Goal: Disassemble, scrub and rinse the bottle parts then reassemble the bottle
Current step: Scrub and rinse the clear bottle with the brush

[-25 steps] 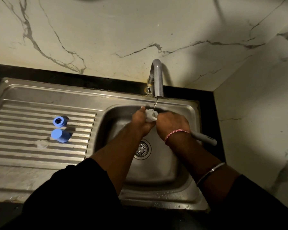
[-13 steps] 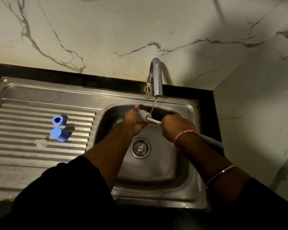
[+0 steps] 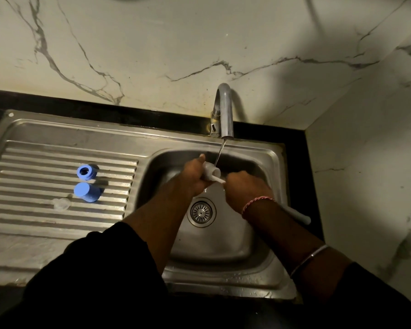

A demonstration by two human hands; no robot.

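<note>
Left of the basin [image 3: 268, 162], on the ribbed drainboard [image 3: 33, 210], lie a blue ring [image 3: 85, 172], a blue cap [image 3: 87, 192] and a clear nipple [image 3: 61, 203]. Over the basin, the left hand [image 3: 193, 178] grasps the bottle [image 3: 210, 172] under the tap [image 3: 224, 110] stream. The right hand [image 3: 244, 189] grips the brush [image 3: 297, 213], its stem entering the bottle mouth.

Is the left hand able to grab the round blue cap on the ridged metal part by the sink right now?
Probably not yet. The left hand grips the small clear bottle under the tap's water. The round blue cap lies uncovered on the ridged steel drainboard, so nothing blocks the way once freed.
</note>
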